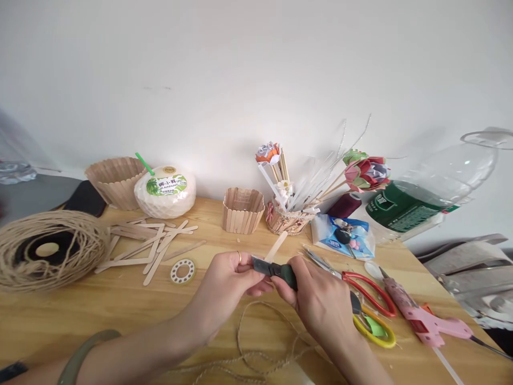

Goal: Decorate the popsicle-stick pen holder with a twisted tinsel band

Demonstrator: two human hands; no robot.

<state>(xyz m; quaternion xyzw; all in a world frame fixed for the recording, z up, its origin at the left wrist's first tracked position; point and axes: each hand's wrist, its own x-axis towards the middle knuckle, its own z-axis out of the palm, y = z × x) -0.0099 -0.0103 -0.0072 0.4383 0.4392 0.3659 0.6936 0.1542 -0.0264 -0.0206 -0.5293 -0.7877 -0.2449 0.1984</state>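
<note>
My left hand (226, 283) and my right hand (316, 302) meet above the middle of the wooden table (80, 321). The right hand grips a dark green-handled cutting tool (276, 270). The left hand pinches a wooden craft stick (276, 246) against the tool's tip; the stick points away towards the back. Loose twine (248, 353) lies under my wrists.
A twine spool (48, 248) sits at the left, a pile of craft sticks (148, 246) and a white ring (183, 270) beside it. Stick baskets (242, 209), a coconut drink (165, 191), red scissors (360, 286), a pink glue gun (425, 321) and a big bottle (433, 192) stand around.
</note>
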